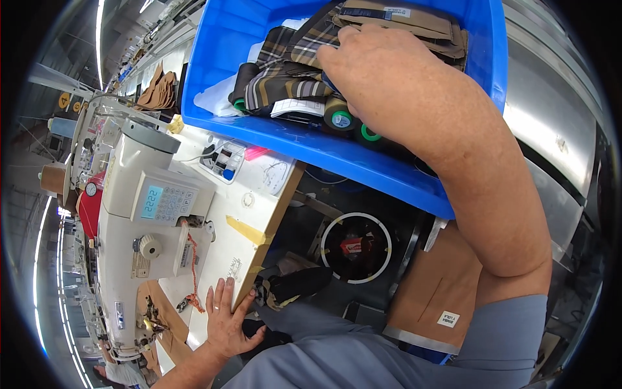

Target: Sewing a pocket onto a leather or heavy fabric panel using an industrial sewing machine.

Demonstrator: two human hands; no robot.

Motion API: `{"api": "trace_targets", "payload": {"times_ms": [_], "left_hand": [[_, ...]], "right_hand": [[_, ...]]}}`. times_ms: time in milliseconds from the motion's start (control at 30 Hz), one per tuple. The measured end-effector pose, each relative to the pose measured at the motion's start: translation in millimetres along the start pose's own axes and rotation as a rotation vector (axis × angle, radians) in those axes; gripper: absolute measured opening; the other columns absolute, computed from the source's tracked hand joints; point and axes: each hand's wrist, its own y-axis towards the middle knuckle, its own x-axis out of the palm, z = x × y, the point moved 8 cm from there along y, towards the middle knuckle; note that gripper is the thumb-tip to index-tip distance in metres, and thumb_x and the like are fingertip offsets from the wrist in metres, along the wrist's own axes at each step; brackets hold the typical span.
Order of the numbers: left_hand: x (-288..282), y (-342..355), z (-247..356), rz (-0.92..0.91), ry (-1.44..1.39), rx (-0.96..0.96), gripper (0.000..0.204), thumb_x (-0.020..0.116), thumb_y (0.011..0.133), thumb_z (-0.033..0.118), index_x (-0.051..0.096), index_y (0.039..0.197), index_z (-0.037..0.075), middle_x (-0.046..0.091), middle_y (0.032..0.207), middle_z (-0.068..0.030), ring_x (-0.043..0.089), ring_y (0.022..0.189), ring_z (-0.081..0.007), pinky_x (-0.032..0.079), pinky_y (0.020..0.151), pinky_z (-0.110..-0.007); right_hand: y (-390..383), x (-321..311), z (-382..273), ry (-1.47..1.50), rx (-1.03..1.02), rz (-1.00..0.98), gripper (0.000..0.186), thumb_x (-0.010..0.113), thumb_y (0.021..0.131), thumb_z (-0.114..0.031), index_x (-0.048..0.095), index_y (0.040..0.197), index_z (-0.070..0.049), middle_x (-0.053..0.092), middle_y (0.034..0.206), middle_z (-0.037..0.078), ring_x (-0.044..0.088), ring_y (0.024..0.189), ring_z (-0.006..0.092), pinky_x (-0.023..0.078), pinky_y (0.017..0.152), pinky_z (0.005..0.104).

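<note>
My right hand [369, 61] reaches over the rim of a blue plastic bin [389, 185]. Its fingers are bent down among the contents, tips hidden, so what they grip cannot be made out. Next to it lies plaid fabric [278, 87] in brown, black and white. A stack of brown fabric pieces [408, 26] with a label is just beyond the knuckles. Below the wrist are thread spools [340, 118] with green and pale ends. My left hand [228, 319] rests with fingers spread on the edge of the white sewing table [243, 256], holding nothing.
A white sewing machine [120, 227] with a lit display panel stands at left. Brown panels [159, 318] lie by its needle area. Below the bin is a round, white-rimmed container [356, 248]. A large brown panel [434, 292] hangs beside my right arm. Metal surfaces [551, 136] border the right.
</note>
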Motion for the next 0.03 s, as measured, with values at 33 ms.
{"api": "trace_targets", "payload": {"times_ms": [33], "left_hand": [[0.6,-0.7,-0.2,-0.005,-0.001,-0.002,0.086,0.076,0.073,0.053,0.058,0.148,0.016,0.034,0.158,-0.0320,0.031,0.148,-0.0529,0.018,0.120,-0.066]], "right_hand": [[-3.0,-7.1,-2.3,-0.070,-0.054,0.151,0.028,0.073,0.081,-0.002,0.071,0.109,0.001,0.072,0.107,0.019,0.070,0.105,0.0330,0.058,0.093,0.0423]]}}
